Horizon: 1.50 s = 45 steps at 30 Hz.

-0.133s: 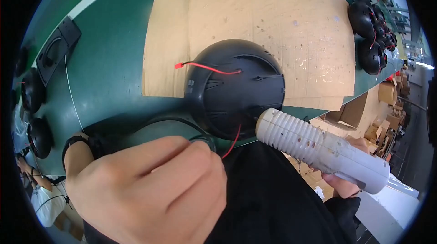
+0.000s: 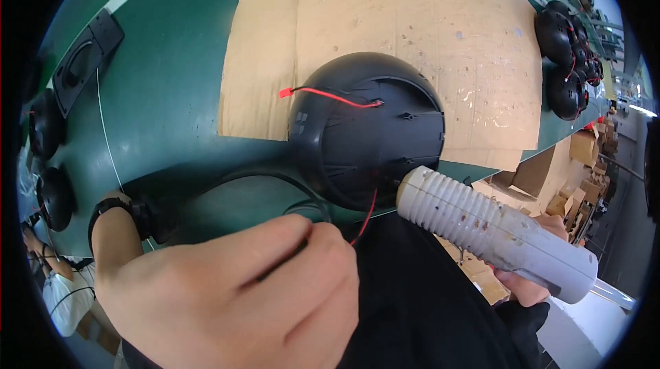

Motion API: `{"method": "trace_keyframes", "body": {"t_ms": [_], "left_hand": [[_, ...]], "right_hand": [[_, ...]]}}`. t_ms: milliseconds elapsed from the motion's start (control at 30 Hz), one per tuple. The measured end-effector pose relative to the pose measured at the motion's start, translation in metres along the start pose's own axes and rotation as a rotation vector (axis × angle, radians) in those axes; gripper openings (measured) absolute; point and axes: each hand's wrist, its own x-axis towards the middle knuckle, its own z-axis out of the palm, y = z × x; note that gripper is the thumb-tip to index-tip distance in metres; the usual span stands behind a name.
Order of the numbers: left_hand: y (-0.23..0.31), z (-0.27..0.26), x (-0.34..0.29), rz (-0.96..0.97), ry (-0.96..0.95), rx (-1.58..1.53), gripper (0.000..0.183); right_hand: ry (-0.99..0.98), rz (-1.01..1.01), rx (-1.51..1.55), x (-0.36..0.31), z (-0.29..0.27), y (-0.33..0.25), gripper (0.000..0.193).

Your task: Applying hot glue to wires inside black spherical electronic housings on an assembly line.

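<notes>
A round black plastic housing (image 2: 357, 142), its ribbed inner side showing, sits partly over the near edge of the cardboard. A red and black lead with a red plug (image 2: 286, 93) comes out of it. My left hand (image 2: 234, 286), large in front, is closed, and a thin red wire (image 2: 364, 221) runs from the housing to its fingertips; what they pinch is mostly hidden. In my right hand (image 2: 526, 290) is a white hot glue gun (image 2: 495, 231) with a ribbed front, its dark tip at the housing's lower right rim. A clear stick shows at the gun's rear.
Stained cardboard (image 2: 385, 11) covers part of the green table (image 2: 172, 59). Several black housings with red leads (image 2: 557, 35) stand at the far right, others (image 2: 55, 197) at the left beside a flat black speaker panel (image 2: 86, 59). A black cable (image 2: 265, 176) loops near my left hand.
The view has shifted slightly, so the housing and glue gun appear a little farther right. My left hand also appears farther right and slightly lower; both hands keep their hold.
</notes>
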Motion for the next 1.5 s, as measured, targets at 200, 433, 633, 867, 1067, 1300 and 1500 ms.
{"method": "trace_keyframes", "body": {"t_ms": [200,433,633,867,1067,1300,1500], "left_hand": [[0.004,0.021,-0.012,0.056,0.163,0.093,0.035],[0.002,0.020,-0.013,0.077,0.191,0.136,0.037],[-0.003,0.013,-0.010,0.063,0.138,0.084,0.041],[-0.014,-0.020,0.009,-0.216,-0.139,-0.159,0.028],[-0.055,-0.023,0.019,-0.141,-0.203,-0.114,0.036],[-0.072,-0.018,0.016,-0.023,-0.180,-0.067,0.038],[-0.072,-0.012,0.018,-0.015,-0.079,-0.078,0.037]], "right_hand": [[0.033,-0.070,-0.070,0.000,0.000,0.002,0.037],[0.050,-0.069,-0.101,-0.004,-0.002,0.005,0.041],[0.061,-0.058,-0.118,-0.007,-0.004,0.005,0.044],[0.074,-0.046,-0.137,-0.010,-0.004,0.006,0.048],[0.083,-0.037,-0.153,-0.013,-0.006,0.006,0.051],[0.090,-0.021,-0.173,-0.016,-0.004,0.002,0.055],[0.099,0.001,-0.200,-0.017,-0.002,0.004,0.058]]}}
